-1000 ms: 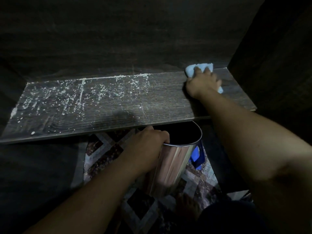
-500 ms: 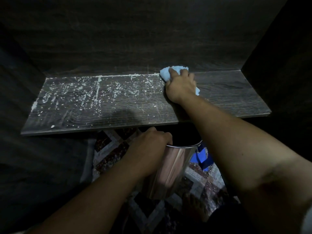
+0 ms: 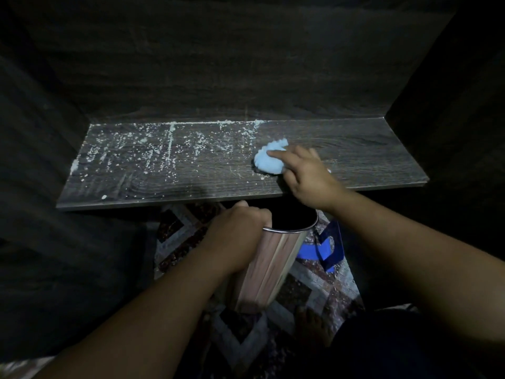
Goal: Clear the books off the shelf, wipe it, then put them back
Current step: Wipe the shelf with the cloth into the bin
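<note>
Dark wood-grain shelf (image 3: 355, 149), matte, a long rectangular board between dark side walls. Right hand (image 3: 306, 176): grip closed over a bunched pale-blue cloth (image 3: 269, 162), forefinger laid across its top; cloth pressed to the shelf right of centre, nearer the front edge. White crumbly dust (image 3: 153, 151) speckles the board left of the cloth; right of it, bare grain. Left hand (image 3: 237, 236): grip clamped on the rim of a shiny cylindrical metal bin (image 3: 273, 266), tilted, mouth just below the shelf's front edge, under the right wrist. Patterned floor (image 3: 177, 236) beneath; blue object (image 3: 325, 250) beside the bin, identity unclear.
</note>
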Available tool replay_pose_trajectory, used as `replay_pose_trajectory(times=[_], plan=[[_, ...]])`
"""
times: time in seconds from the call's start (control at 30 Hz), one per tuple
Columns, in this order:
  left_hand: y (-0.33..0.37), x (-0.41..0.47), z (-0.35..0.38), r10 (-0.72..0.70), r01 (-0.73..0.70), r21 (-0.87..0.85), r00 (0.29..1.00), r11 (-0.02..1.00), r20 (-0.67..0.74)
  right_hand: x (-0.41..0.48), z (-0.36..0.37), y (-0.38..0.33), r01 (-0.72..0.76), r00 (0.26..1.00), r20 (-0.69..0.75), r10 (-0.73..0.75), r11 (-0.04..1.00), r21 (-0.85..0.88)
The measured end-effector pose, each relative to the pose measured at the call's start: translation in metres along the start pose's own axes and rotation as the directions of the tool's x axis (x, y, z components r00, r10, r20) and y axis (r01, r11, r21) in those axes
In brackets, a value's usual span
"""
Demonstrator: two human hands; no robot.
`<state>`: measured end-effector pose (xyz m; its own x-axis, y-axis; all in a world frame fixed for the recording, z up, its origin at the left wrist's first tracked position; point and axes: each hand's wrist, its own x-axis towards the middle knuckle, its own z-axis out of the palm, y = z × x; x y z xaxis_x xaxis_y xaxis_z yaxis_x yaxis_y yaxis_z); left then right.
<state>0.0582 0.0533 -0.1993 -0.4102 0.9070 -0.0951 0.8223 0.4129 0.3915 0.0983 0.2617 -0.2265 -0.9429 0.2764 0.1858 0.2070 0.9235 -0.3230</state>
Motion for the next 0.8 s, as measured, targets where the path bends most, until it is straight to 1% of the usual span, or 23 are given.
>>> replay_pose_trajectory(times=[0.03,0.1,0.17,0.23,0.3,0.37,0.43,0.47,0.57,0.63,0.73,0.8], plan=[[-0.001,-0.001,0.001,0.011,-0.011,0.001,1.000,1.000,-0.005,-0.004,-0.004,0.001,0.003,0.998,-0.062,-0.001,0.999,0.033],[-0.001,-0.003,0.001,0.013,-0.013,-0.009,1.000,1.000,-0.012,0.000,-0.016,0.005,0.002,0.987,-0.158,0.000,1.000,0.009],[0.001,-0.005,0.000,-0.005,0.005,-0.024,1.000,1.000,-0.015,0.017,-0.028,0.008,-0.023,0.979,-0.205,0.006,0.996,-0.081],[0.001,-0.005,-0.001,-0.018,0.018,-0.039,1.000,0.999,-0.010,0.039,-0.038,0.007,-0.043,0.973,-0.231,-0.006,0.977,-0.207],[0.001,-0.005,-0.003,-0.017,0.017,-0.045,1.000,0.999,-0.004,0.061,-0.042,0.007,-0.013,0.979,-0.195,-0.064,0.929,-0.369],[0.002,-0.006,-0.005,-0.030,0.031,-0.055,0.999,0.998,0.017,0.079,-0.042,0.010,0.025,0.992,-0.097,-0.085,0.863,-0.505],[0.002,-0.005,-0.006,-0.033,0.035,-0.056,0.999,0.998,0.033,0.092,-0.039,0.015,0.042,0.997,-0.021,-0.068,0.805,-0.591],[0.002,-0.004,-0.007,-0.027,0.029,-0.052,0.999,0.998,0.034,0.095,-0.037,0.018,0.050,0.998,-0.004,-0.065,0.797,-0.602],[-0.002,-0.001,-0.003,-0.004,0.005,-0.031,0.999,0.999,0.035,0.097,-0.027,0.024,0.099,0.995,0.056,-0.082,0.826,-0.555],[-0.004,0.001,0.000,0.007,-0.006,-0.027,0.999,1.000,0.031,0.093,-0.018,0.027,0.116,0.992,0.106,-0.072,0.862,-0.493],[-0.004,0.001,0.003,0.017,-0.017,-0.021,0.999,1.000,0.026,0.087,-0.009,0.026,0.039,0.997,0.076,-0.015,0.947,-0.318],[-0.003,0.000,0.005,0.026,-0.026,-0.013,0.999,1.000,0.023,0.084,-0.009,0.023,-0.024,0.997,0.062,0.040,0.971,-0.237]])
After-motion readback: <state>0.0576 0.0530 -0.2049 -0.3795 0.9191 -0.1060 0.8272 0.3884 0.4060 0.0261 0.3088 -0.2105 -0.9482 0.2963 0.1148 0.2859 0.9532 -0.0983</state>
